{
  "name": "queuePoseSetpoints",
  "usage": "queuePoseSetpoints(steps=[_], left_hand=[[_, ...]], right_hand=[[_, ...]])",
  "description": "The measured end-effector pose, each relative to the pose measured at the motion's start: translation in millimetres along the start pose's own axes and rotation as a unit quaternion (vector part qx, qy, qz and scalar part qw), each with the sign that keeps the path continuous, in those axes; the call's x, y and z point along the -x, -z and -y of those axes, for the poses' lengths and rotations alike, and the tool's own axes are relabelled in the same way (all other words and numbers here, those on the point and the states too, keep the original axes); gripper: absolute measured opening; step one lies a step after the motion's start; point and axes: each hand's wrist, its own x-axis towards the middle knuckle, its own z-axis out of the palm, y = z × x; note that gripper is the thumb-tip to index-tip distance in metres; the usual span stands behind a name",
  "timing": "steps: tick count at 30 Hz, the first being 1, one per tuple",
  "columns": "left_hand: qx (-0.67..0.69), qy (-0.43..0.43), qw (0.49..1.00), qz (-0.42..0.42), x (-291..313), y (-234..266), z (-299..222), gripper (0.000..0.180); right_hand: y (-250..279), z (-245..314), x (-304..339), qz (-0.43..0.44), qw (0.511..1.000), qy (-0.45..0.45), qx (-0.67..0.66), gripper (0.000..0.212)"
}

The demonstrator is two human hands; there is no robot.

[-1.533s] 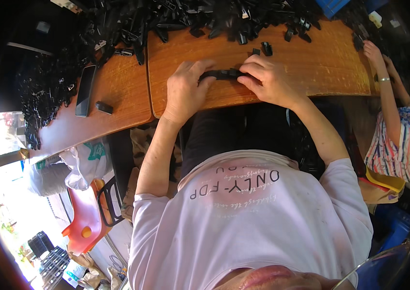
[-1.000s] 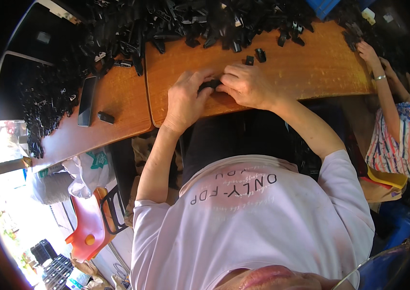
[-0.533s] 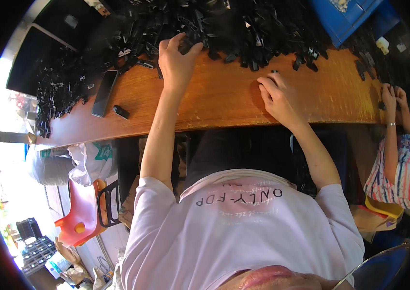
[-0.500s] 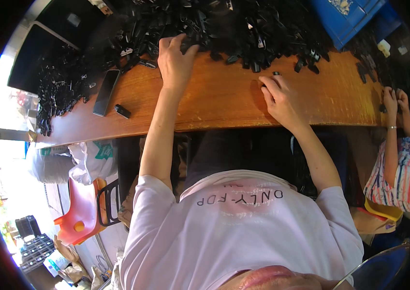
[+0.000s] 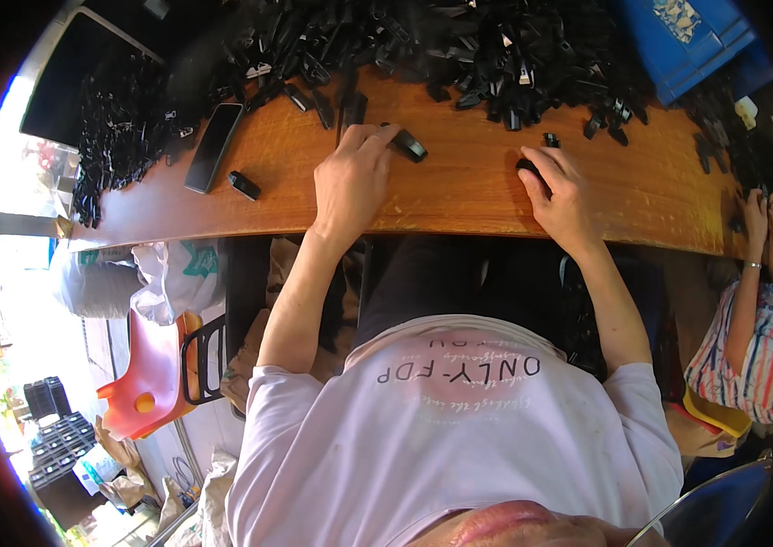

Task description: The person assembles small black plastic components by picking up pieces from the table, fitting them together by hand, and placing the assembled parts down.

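A curved, glossy black plastic part [image 5: 410, 146] sticks out to the right from the fingertips of my left hand [image 5: 348, 180], which are closed on it over the wooden table [image 5: 441, 196]. My right hand [image 5: 558, 190] pinches a small dark piece [image 5: 529, 165] between thumb and fingers; most of that piece is hidden. Just beyond the right fingers lies another small black piece [image 5: 551, 139]. A large heap of similar black plastic parts [image 5: 487, 64] covers the far side of the table.
To the left lie a dark phone [image 5: 214, 146], a short black block [image 5: 244, 185] and a second heap of small black parts [image 5: 127, 128]. A blue bin [image 5: 701, 46] stands at the far right. At the right edge, another person's hands [image 5: 763, 214] are over the table.
My left hand has come back from the edge of the heap toward me, now with a black plastic part in its fingers. The right hand keeps its pinch. The whole view has shifted slightly.
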Motion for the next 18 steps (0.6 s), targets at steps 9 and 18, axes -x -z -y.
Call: queuePoseSetpoints(steps=[9, 18], left_hand=[[-0.143, 0.119, 0.983, 0.000, -51.6, 11.1, 25.6, 0.026], [-0.088, -0.065, 0.994, -0.007, -25.2, -28.4, 15.6, 0.035]], right_hand=[[-1.0, 2.5, 7.0, 0.004, 0.994, -0.047, 0.101, 0.029], [5.1, -0.5, 1.6, 0.030, 0.997, -0.060, 0.042, 0.028]])
